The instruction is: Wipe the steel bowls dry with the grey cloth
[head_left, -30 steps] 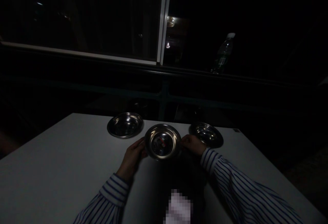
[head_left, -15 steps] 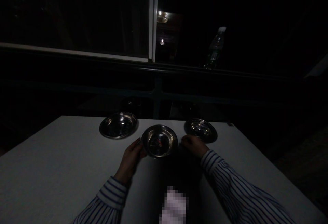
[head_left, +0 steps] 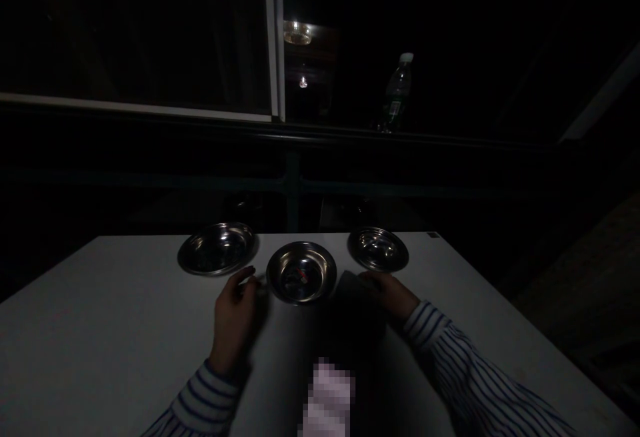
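Where your two striped sleeves (head_left: 200, 400) run off the lower edge, a pixelated pale patch (head_left: 327, 400) between them hides what is there. Ahead of it, your left hand (head_left: 233, 320) is half curled, thumb and fingers apart, nothing in it; your right hand (head_left: 395, 295) has its fingers bent inward, too dark to tell whether they hold anything. The metal bowl (head_left: 299, 290) sits between your hands, clear of the left one; its red-and-pale mark (head_left: 303, 276) (sticker or reflection, you can't be sure) shows no readable word. Just past your left hand lies the wide dish (head_left: 217, 250), just past your right the other dish (head_left: 379, 250), contact there unclear. Beyond your right hand, a small dark tag (head_left: 433, 235), illegible, marks the corner of the white table (head_left: 125, 330). Well past both hands, a bottle (head_left: 397, 90) bears a green label (head_left: 394, 109), its lettering unreadable.
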`<control>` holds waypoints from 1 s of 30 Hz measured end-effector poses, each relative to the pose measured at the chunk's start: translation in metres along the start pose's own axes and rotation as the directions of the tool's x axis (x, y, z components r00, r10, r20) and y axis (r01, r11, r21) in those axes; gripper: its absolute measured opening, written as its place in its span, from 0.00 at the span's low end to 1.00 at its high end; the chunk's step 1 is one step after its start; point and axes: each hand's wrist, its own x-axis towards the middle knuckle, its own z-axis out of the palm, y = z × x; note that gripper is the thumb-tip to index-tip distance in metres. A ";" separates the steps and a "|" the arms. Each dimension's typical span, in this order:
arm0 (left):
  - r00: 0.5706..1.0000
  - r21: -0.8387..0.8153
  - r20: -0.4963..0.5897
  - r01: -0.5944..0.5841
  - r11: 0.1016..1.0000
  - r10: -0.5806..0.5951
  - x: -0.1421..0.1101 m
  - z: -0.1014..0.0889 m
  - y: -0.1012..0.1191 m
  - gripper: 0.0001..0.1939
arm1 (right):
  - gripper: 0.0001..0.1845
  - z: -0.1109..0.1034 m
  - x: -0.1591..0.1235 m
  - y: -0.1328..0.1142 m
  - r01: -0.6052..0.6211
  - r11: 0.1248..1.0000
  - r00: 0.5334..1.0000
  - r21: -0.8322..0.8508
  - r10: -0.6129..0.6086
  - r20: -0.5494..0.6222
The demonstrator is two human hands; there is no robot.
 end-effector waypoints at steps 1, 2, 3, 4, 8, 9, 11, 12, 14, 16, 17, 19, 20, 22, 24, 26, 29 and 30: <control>0.999 0.009 0.001 -0.048 0.999 0.048 -0.002 0.000 0.006 0.13 | 0.18 -0.005 -0.004 -0.005 0.027 0.999 1.000 0.032 -0.026 -0.016; 0.996 0.002 0.023 -0.086 0.996 0.086 -0.005 0.002 0.013 0.12 | 0.19 -0.010 -0.008 -0.011 0.051 0.997 0.998 0.057 -0.049 -0.035; 0.993 -0.012 0.062 -0.097 0.995 0.098 -0.009 0.006 0.019 0.11 | 0.19 -0.014 -0.012 -0.019 0.070 0.995 0.996 0.074 -0.066 -0.054; 0.987 -0.032 0.131 -0.093 0.995 0.097 -0.012 0.012 0.026 0.12 | 0.19 -0.018 -0.016 -0.026 0.085 0.992 0.994 0.090 -0.079 -0.071; 0.880 -0.155 0.469 -0.004 0.988 0.077 -0.027 0.041 0.042 0.34 | 0.17 -0.021 -0.029 -0.056 0.178 0.960 0.982 0.214 -0.159 -0.106; 0.853 -0.189 0.518 0.042 0.981 0.063 -0.029 0.047 0.043 0.37 | 0.17 -0.019 -0.031 -0.061 0.198 0.948 0.978 0.250 -0.175 -0.113; 0.804 -0.214 0.593 0.121 0.969 0.031 -0.031 0.056 0.042 0.34 | 0.18 -0.015 -0.032 -0.065 0.220 0.928 0.974 0.302 -0.191 -0.123; 0.785 -0.215 0.620 0.153 0.965 0.014 -0.031 0.058 0.041 0.28 | 0.20 -0.014 -0.032 -0.065 0.222 0.922 0.974 0.317 -0.193 -0.122; 0.756 -0.217 0.654 0.201 0.955 -0.011 -0.029 0.058 0.040 0.15 | 0.23 -0.012 -0.030 -0.064 0.214 0.917 0.976 0.336 -0.189 -0.106; 0.741 -0.237 0.671 0.234 0.943 -0.015 -0.027 0.056 0.041 0.10 | 0.29 -0.013 -0.025 -0.064 0.197 0.913 0.980 0.358 -0.193 -0.045; 0.737 -0.251 0.676 0.240 0.938 -0.008 -0.026 0.055 0.043 0.10 | 0.31 -0.014 -0.022 -0.065 0.190 0.907 0.979 0.377 -0.202 -0.008; 0.728 -0.266 0.686 0.222 0.938 0.022 -0.024 0.053 0.050 0.10 | 0.33 -0.014 -0.014 -0.069 0.188 0.889 0.968 0.417 -0.239 0.074; 0.725 -0.261 0.688 0.195 0.945 0.040 -0.023 0.052 0.053 0.11 | 0.32 -0.013 -0.010 -0.072 0.190 0.884 0.961 0.428 -0.257 0.103; 0.742 -0.231 0.667 0.122 0.965 0.066 -0.019 0.050 0.059 0.10 | 0.24 -0.009 -0.001 -0.077 0.186 0.887 0.956 0.422 -0.263 0.132; 0.811 -0.187 0.580 0.037 0.982 0.080 -0.012 0.046 0.057 0.10 | 0.14 -0.005 0.006 -0.079 0.165 0.904 0.964 0.393 -0.232 0.130; 0.906 -0.134 0.414 -0.028 0.991 0.082 -0.004 0.038 0.047 0.09 | 0.12 -0.004 0.012 -0.078 0.144 0.925 0.980 0.352 -0.182 0.078; 0.993 -0.085 0.107 0.048 0.995 -0.039 0.006 0.024 0.017 0.08 | 0.13 -0.013 0.015 -0.075 0.135 0.961 0.989 0.239 -0.115 -0.097; 0.994 -0.084 0.072 0.084 0.993 -0.078 0.008 0.020 0.007 0.09 | 0.13 -0.017 0.016 -0.075 0.134 0.973 0.981 0.185 -0.105 -0.162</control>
